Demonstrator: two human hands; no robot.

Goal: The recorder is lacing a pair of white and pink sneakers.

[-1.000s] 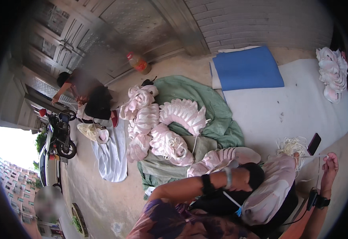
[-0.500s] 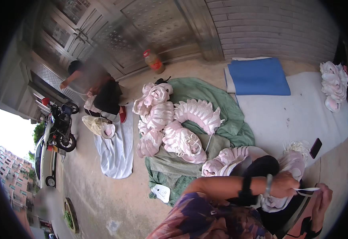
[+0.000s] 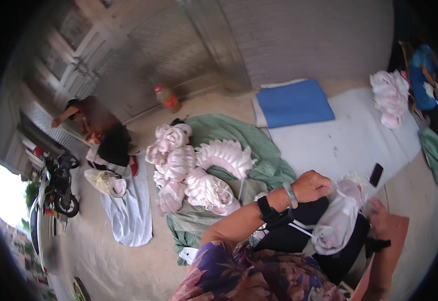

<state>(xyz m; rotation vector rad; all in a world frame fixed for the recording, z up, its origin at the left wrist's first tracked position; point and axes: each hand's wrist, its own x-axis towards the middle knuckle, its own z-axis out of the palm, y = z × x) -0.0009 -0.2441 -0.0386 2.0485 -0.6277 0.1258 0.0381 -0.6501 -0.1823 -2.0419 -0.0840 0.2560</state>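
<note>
Across my lap lies a long bundle (image 3: 338, 220) of white and pale pink pieces, resembling nested shoe uppers, with loose white strings at its far end. My left hand (image 3: 310, 186), wearing a bracelet, is closed at the bundle's far left side, and a pale strand shows by its fingertips. What it grips is too fine to make out. To the right of the bundle, my right hand (image 3: 378, 219) is raised and smeared by motion. A white strip (image 3: 302, 227) slants from my left forearm to the bundle's near end.
Similar bundles (image 3: 176, 165) are heaped on a green cloth (image 3: 266, 155). A blue folded sheet (image 3: 295, 103) and a phone (image 3: 376, 174) lie on white sheeting (image 3: 347, 133). Another pile (image 3: 390, 98) is at far right. One person (image 3: 103, 125) sits at left, another (image 3: 422, 75) at right.
My hands, earlier close together with a white strip stretched between them, are now apart on either side of the bundle. My left hand has moved left and away. The whole view has shifted.
</note>
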